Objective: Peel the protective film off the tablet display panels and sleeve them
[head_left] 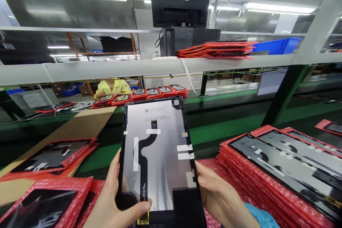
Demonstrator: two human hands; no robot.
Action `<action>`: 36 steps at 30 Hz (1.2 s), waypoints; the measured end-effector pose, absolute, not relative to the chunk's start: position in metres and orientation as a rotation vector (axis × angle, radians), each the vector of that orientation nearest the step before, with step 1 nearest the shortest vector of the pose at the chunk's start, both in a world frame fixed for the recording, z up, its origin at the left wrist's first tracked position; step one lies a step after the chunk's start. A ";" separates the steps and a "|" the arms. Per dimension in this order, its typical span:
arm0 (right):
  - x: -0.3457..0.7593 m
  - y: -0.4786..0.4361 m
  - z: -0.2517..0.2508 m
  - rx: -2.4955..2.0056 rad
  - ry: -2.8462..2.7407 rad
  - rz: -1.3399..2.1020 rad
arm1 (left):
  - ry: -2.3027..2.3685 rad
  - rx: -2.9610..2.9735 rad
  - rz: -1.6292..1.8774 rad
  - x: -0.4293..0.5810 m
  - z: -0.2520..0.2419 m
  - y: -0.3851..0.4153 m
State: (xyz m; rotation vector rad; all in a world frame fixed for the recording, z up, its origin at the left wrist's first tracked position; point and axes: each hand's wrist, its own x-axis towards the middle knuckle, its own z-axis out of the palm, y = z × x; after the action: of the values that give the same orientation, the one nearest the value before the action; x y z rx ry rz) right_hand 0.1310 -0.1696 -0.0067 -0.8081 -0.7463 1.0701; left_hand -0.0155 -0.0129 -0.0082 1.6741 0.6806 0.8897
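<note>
Between my two hands is a tablet screen panel (162, 171), held up and tilted with its silvery back facing me. A black ribbon cable runs down that back, and strips of white tape are stuck on it. My left hand (117, 196) grips the left edge, its thumb lying over the lower end of the cable. On the right edge, my right hand (221, 194) closes round the side; its fingertips are hidden behind the panel. Below it lies red bubble wrap (211, 171).
Stacks of panels in red bubble bags (248, 171) stand at right. More bagged panels (53, 156) lie at left, partly on a brown board (88, 121). A white shelf beam (120, 69) crosses ahead, with a monitor (179, 0) above. A person in yellow (113, 87) sits beyond.
</note>
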 end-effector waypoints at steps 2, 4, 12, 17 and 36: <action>0.132 -0.169 -0.008 -0.782 -0.769 1.078 | 0.696 1.692 0.865 -0.016 -0.009 -0.013; 0.132 -0.169 -0.009 -0.784 -0.808 1.046 | 0.700 1.703 0.858 -0.015 -0.010 -0.013; 0.131 -0.169 -0.015 -1.108 -0.889 0.778 | 0.685 1.605 0.930 -0.011 -0.008 -0.016; 0.137 -0.161 -0.022 -1.219 -0.960 0.667 | 0.624 1.179 0.841 -0.010 -0.006 -0.009; 0.144 -0.137 -0.039 -1.472 -0.934 0.496 | 0.488 1.184 0.960 -0.013 -0.007 -0.016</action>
State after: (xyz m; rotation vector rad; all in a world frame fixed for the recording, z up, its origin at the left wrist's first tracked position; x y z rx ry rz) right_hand 0.1442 -0.1375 -0.0385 -1.4721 -0.9342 0.4959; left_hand -0.0132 -0.0156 -0.0071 1.1841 0.4883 0.9597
